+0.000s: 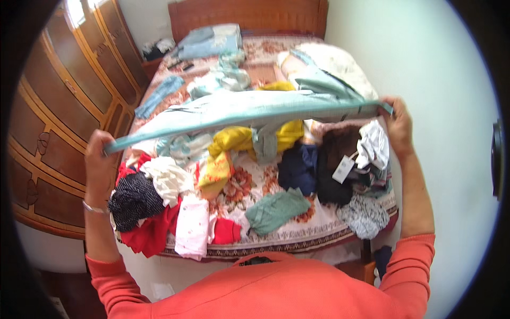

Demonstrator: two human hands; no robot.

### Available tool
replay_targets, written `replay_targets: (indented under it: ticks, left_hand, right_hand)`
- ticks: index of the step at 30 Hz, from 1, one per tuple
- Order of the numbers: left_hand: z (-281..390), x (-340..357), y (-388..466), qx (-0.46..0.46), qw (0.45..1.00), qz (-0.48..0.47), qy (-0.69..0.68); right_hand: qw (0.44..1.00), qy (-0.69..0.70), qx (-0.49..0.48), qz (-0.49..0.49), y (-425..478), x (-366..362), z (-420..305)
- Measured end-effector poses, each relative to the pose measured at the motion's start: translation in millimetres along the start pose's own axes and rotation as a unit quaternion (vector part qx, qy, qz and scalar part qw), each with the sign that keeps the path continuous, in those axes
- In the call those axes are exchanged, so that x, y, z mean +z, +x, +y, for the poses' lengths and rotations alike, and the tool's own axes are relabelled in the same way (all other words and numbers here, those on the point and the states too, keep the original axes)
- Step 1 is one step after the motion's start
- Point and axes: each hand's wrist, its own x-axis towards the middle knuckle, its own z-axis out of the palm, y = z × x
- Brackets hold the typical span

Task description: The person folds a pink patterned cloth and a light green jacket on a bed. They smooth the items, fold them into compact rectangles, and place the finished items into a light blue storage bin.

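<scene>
A light teal and white cloth (247, 107) is stretched above the bed between my two hands. My left hand (99, 149) grips its left end, and my right hand (396, 121) holds the opposite end near the wall. Under the cloth, yellow fabric (231, 139) shows. Nearer to me lie a green folded garment (277, 211), a pink folded garment (192, 227) and a dark blue garment (299, 167). At the left, a black dotted garment (137, 201) rests on red clothing (149, 235). A white garment with a tag (372, 145) sits at the right.
The bed (303, 241) has a floral cover and a wooden headboard (247, 16). Wooden wardrobes (63, 139) line the left side; a pale wall (446, 131) stands at the right. Folded blue bedding (213, 40) and a white bundle (334, 62) lie towards the headboard.
</scene>
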Motion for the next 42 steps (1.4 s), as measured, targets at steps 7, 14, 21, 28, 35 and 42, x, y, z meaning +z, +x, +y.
replay_targets:
  ticks: [7, 14, 21, 28, 35, 42]
  left_hand:
    - [-70, 157, -209, 0.039, 0.962, -0.262, 0.066]
    - [-86, 214, -343, 0.068, 0.878, -0.464, 0.101]
    - [-83, 216, -387, 0.045, 0.842, -0.522, 0.126]
    - [-69, 225, -404, 0.037, 0.77, -0.609, 0.187]
    - [-22, 262, -374, 0.023, 0.771, -0.622, 0.132]
    - [31, 344, -387, 0.081, 0.856, -0.511, -0.011]
  right_hand:
    - [0.96, -0.107, 0.017, -0.259, -240, 106, 108]
    - [0.907, -0.142, -0.009, -0.396, -392, 156, 143]
    - [0.891, -0.128, -0.031, -0.434, -415, 144, 137]
    - [0.85, -0.132, -0.009, -0.509, -451, 141, 140]
    - [0.803, -0.155, 0.084, -0.57, -441, 131, 126]
    - [0.889, -0.016, 0.019, -0.458, -452, 186, 93]
